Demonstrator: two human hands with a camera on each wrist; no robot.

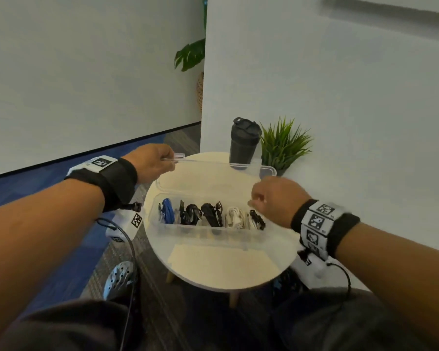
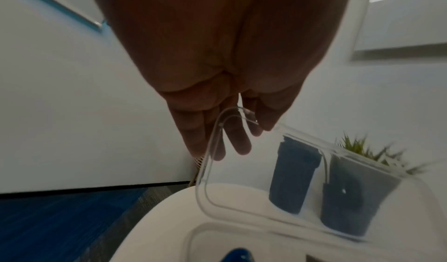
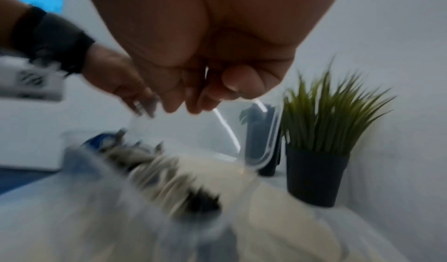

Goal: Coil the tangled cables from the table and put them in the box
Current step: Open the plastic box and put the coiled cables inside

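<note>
Both hands, left hand (image 1: 154, 162) and right hand (image 1: 273, 198), pinch the clear lid (image 1: 213, 178) in curled fingers. Coiled cables (image 1: 211, 214) fill the box (image 1: 208, 230) below the fingers. Closing seems next: lower the lid squarely.

no readable text, only coded markers on wrist bands (image 1: 319, 224)

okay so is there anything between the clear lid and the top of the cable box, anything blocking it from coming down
Nothing visible blocks it. The left hand and right hand hold the clear lid above the box. The coiled cables sit in their slots; whether any reach above the rim cannot be told. The black bottle stands behind.
</note>
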